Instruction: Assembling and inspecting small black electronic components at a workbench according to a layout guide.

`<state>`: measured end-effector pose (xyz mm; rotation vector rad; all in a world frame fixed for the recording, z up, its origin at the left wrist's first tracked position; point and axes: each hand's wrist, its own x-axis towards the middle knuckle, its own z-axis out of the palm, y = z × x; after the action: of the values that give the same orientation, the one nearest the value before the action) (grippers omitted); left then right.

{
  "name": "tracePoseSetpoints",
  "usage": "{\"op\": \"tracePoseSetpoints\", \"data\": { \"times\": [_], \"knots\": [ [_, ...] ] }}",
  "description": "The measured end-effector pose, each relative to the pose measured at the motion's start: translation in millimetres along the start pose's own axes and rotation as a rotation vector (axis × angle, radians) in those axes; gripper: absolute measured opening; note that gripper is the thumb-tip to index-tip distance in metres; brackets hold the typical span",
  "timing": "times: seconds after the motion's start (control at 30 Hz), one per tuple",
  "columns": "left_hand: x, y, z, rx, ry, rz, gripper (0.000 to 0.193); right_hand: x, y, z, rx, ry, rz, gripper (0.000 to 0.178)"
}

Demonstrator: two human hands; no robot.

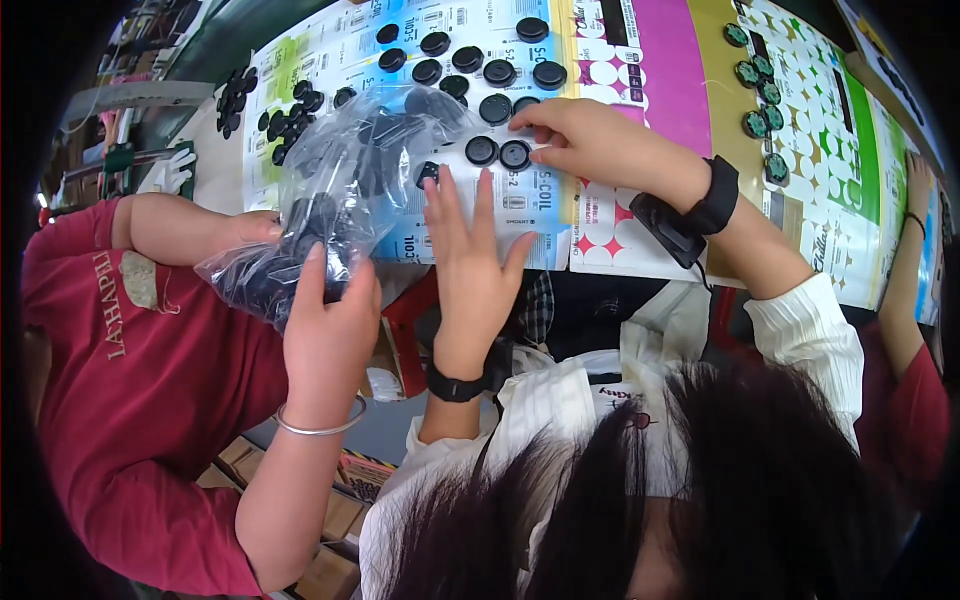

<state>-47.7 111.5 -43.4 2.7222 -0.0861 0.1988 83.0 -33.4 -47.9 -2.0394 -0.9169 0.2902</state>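
My left hand point(465, 270) lies flat with its fingers spread on the printed sheet at the table's near edge. Its fingertips reach a small black piece point(428, 174) beside the bag. My right hand point(590, 140) comes in from the right with index finger and thumb apart. Its thumb tip is at the rim of a black round cap point(515, 155), and the index fingertip is by another black cap point(525, 105). Next to these sits a further round cap point(481, 151). A clear plastic bag point(350, 170) of black parts lies just left of my left hand.
At my left a co-worker in a red shirt point(170, 340) grips the bag with both hands. Several black caps point(467, 59) spread toward the far side. Green-and-black round parts point(755, 124) lie on the right. A black device point(668, 230) hangs by my right wrist. Another person's arm point(910, 260) is far right.
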Motion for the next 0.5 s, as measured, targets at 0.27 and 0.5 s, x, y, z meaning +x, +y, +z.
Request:
{"op": "tracePoseSetpoints", "data": {
  "times": [0.27, 0.5],
  "knots": [
    [8.4, -8.4, 7.7, 0.080, -0.154, 0.047, 0.069, -1.2, -23.1, 4.8, 0.009, -0.400, 0.066, 0.032],
    [39.0, -6.3, 15.3, 0.100, -0.212, 0.073, 0.077, 12.7, -8.6, -4.8, -0.106, -0.222, 0.086, 0.035]
  ]
}}
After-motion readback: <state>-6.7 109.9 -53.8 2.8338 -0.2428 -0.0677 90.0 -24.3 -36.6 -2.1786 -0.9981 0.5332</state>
